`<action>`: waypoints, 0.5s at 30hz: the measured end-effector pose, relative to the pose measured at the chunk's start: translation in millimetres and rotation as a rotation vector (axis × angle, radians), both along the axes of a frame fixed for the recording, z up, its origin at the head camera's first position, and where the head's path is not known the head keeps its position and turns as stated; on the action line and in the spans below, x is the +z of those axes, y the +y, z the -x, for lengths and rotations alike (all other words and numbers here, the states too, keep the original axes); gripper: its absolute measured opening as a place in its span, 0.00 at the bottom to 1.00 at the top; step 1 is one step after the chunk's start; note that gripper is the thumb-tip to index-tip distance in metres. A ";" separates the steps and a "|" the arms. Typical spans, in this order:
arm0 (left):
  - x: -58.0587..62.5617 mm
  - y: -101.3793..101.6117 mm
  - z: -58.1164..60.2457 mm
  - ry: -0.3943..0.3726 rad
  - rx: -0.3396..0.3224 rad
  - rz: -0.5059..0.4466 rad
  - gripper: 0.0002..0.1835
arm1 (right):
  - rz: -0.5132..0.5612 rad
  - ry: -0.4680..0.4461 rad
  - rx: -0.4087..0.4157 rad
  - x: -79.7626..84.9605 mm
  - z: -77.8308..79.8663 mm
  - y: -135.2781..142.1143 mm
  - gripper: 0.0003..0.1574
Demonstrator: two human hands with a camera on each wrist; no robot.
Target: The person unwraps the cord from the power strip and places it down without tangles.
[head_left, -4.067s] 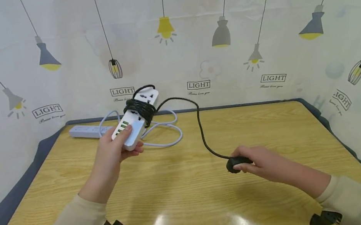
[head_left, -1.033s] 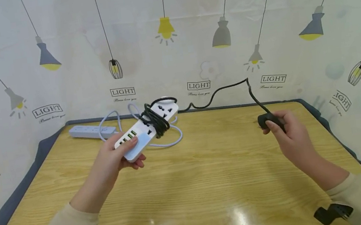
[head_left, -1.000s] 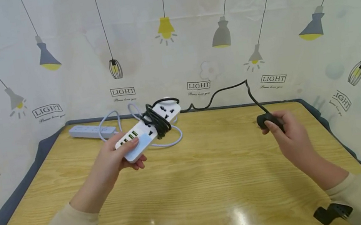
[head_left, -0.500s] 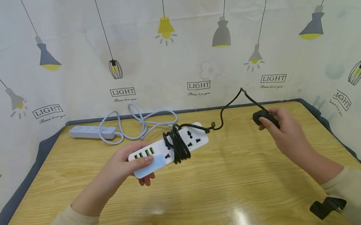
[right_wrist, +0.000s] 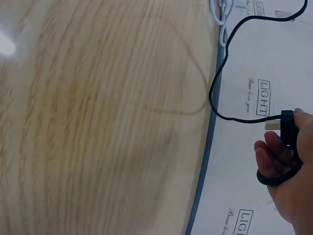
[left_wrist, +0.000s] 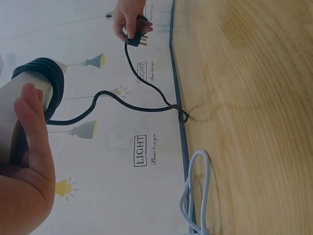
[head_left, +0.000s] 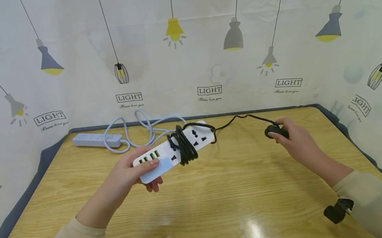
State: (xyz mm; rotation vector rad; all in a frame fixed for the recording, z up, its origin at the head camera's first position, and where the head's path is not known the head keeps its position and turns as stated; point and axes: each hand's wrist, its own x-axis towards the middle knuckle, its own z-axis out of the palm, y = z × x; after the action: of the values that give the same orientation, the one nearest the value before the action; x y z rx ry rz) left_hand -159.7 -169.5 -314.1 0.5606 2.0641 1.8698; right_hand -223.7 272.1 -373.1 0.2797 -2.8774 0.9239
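In the head view my left hand (head_left: pixel 126 172) grips a white power strip (head_left: pixel 166 167) by its end with the USB ports, thumb on top. The strip is tilted above the table, its far end up to the right. Several turns of black cord (head_left: pixel 185 149) wrap around its middle. From there a loose length of cord runs right to a black plug (head_left: pixel 277 130). My right hand (head_left: pixel 302 145) pinches this plug between thumb and fingers. Its metal prongs show in the left wrist view, beside the plug body (left_wrist: pixel 133 40), and the right wrist view shows the plug (right_wrist: pixel 288 129) too.
A pale blue-grey power strip (head_left: pixel 95 139) lies at the table's back left, its pale cord (head_left: pixel 148 131) looped beside it. The wooden table (head_left: pixel 225 200) ends at a dark edge along a wall covering (head_left: pixel 182 62) printed with lamps. A small black device hangs at each wrist.
The white strip has come down and right from its place one second ago, then slightly up in the last half second. The plug has shifted left, and the loose cord is lower and flatter.
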 end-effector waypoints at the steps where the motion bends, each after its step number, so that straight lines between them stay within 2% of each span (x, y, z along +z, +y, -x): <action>1: 0.0 0.1 0.0 -0.001 0.004 0.000 0.19 | -0.022 -0.011 -0.002 -2.2 2.1 1.5 0.36; 7: -0.8 1.8 0.6 -0.010 0.013 0.002 0.20 | -0.149 -0.076 -0.005 -16.5 14.7 8.9 0.36; 11: -1.3 4.8 1.7 -0.010 -0.002 0.004 0.19 | -0.140 -0.123 -0.043 -24.9 20.2 13.1 0.38; 15: -2.2 7.9 2.3 -0.009 -0.018 0.007 0.19 | -0.135 -0.162 -0.064 -32.3 25.3 15.8 0.32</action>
State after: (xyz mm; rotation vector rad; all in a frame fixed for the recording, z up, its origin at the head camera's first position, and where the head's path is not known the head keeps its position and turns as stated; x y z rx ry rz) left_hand -162.0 -161.6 -316.3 0.5654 2.0528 1.8508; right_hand -249.0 287.9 -405.4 0.1287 -3.0824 0.7771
